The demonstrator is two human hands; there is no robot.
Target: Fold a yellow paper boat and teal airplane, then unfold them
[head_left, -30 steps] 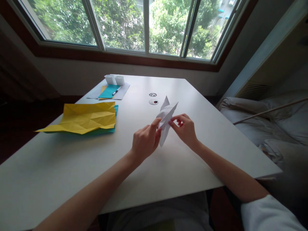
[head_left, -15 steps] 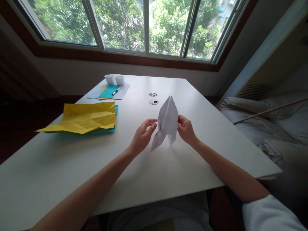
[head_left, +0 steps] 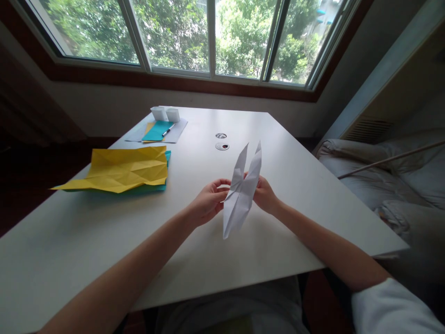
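Note:
A piece of white paper folded into a pointed shape point(head_left: 239, 197) is held up above the near middle of the table. Two narrow points rise from its top, and it tapers to a single tip at the bottom. My left hand point(head_left: 210, 202) has its bent fingers closed on the paper's left edge. On the other side, my right hand point(head_left: 266, 195) grips the paper, with some fingertips reaching behind it and partly hidden.
A creased yellow sheet point(head_left: 128, 169) lies over teal paper point(head_left: 168, 160) on the left. Farther back are small white paper boxes point(head_left: 173, 115), a teal sheet point(head_left: 157, 131) and a pen point(head_left: 168, 130). Two round fittings point(head_left: 222, 146) sit in the white tabletop point(head_left: 194, 278).
The folded paper has been turned over end for end: its two separate points now face up and the joined tip faces down. My left hand has moved slightly lower and closed on its edge.

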